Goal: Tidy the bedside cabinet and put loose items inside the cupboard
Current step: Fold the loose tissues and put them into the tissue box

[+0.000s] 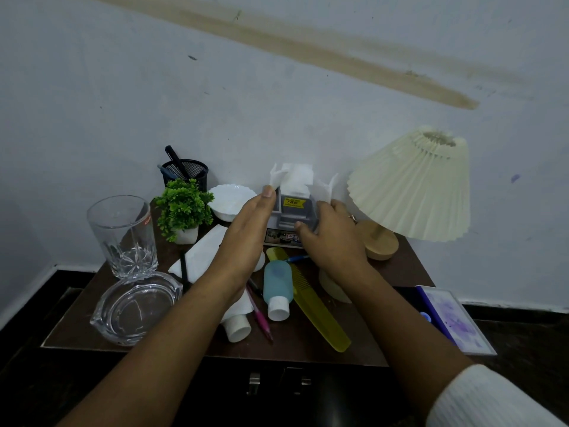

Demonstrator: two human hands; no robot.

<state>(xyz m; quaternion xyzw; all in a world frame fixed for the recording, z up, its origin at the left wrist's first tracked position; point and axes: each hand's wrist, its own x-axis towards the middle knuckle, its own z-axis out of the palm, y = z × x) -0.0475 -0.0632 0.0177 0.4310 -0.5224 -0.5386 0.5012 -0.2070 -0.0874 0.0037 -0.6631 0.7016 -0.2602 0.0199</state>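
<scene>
Both hands reach to the back of the desk (292,349), in the middle of the frame. The left hand (246,229) is spread, its fingers straight and laid flat against the left side of a small grey box (295,211). The right hand (332,238) holds the box's right side, with the thumb on its front and the fingers curled round behind. White tissue (295,177) stands up out of the box, which sits close to the wall.

Room around the box is tight. A white bowl (229,198) lies just left of it, and the wooden foot of a pleated lamp (412,186) stands just right, with the shade overhanging the right wrist. In front of the box, a yellow comb (311,300), a blue bottle (278,288), a white tube (237,325) and a pink pen (260,315) lie close together, pointing toward the front edge. The comb's end comes nearest that edge.

At the left of the frame, a glass tumbler (123,232) stands beside the desk's left edge. A glass ashtray (135,306) sits in front of it, near the front left corner. A small green plant (183,204) and a mesh pen holder (186,172) stand behind, and a folded white napkin (200,254) lies partly under the left forearm.

At the lower right, a purple-patterned frame (455,318) sits past the desk's right edge. Below the front edge, two metal cupboard handles (254,383) show on the dark cupboard front.
</scene>
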